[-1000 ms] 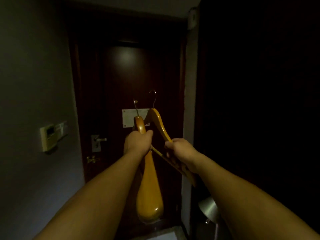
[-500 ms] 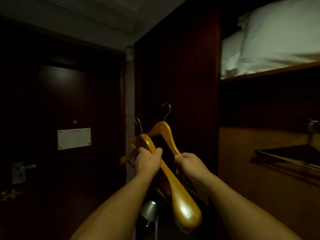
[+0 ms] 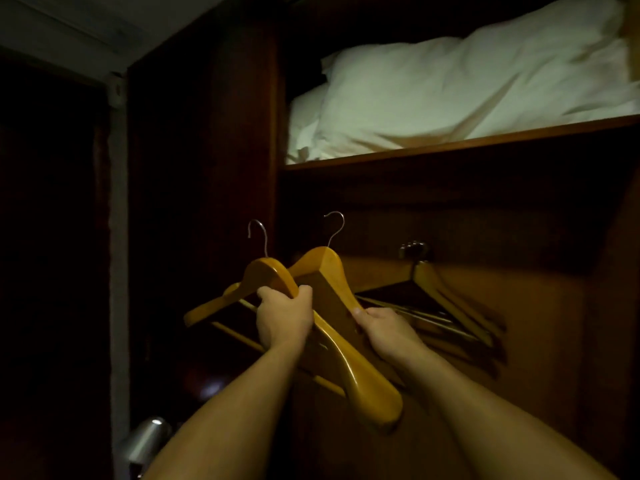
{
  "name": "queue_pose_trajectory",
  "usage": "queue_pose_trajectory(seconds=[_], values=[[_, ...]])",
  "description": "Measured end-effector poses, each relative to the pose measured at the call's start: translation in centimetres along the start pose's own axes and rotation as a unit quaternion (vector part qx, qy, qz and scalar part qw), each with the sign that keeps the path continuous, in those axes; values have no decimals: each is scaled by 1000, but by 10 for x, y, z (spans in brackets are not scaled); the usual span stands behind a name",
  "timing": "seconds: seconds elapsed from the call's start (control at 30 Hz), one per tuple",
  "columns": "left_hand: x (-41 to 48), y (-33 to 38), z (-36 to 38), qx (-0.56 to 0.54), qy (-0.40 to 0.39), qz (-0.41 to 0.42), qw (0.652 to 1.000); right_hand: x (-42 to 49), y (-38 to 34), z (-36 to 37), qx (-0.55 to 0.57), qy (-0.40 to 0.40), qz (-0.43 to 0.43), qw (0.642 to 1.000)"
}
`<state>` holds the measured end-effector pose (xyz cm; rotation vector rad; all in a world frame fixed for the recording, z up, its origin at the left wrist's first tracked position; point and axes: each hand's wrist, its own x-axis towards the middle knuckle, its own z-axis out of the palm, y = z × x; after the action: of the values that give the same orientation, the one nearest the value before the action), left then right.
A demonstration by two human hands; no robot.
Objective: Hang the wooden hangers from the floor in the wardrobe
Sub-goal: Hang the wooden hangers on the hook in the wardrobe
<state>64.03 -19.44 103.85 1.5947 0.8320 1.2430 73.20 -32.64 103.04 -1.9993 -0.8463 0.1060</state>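
Note:
My left hand [image 3: 283, 315] grips one wooden hanger [image 3: 367, 386] near its neck, its metal hook pointing up. My right hand [image 3: 384, 329] holds a second wooden hanger [image 3: 327, 268] by its right arm, just behind the first. Both hangers are raised in front of the open wardrobe [image 3: 207, 168]. Inside, to the right, several wooden hangers [image 3: 446, 299] hang from a metal fitting [image 3: 412, 249]; the rail itself is lost in shadow.
White pillows [image 3: 467, 95] fill the wardrobe's upper shelf [image 3: 450, 145]. A metal lamp head [image 3: 145, 439] sits low at the left beside a pale wall strip [image 3: 117, 237]. The space at far left is dark.
The view has swung right from the entrance door to the wardrobe's inside. Both hands have carried the two hangers along and lifted them toward the hanging space.

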Motion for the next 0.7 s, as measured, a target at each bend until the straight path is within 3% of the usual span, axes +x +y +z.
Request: queue_pose_trajectory(seconds=[0.33, 0.7], values=[[-53, 32, 129, -7, -56, -17, 998, 6, 92, -110, -35, 79, 20, 996], [-28, 28, 230, -1, -138, -22, 990, 59, 152, -147, -83, 101, 98, 987]])
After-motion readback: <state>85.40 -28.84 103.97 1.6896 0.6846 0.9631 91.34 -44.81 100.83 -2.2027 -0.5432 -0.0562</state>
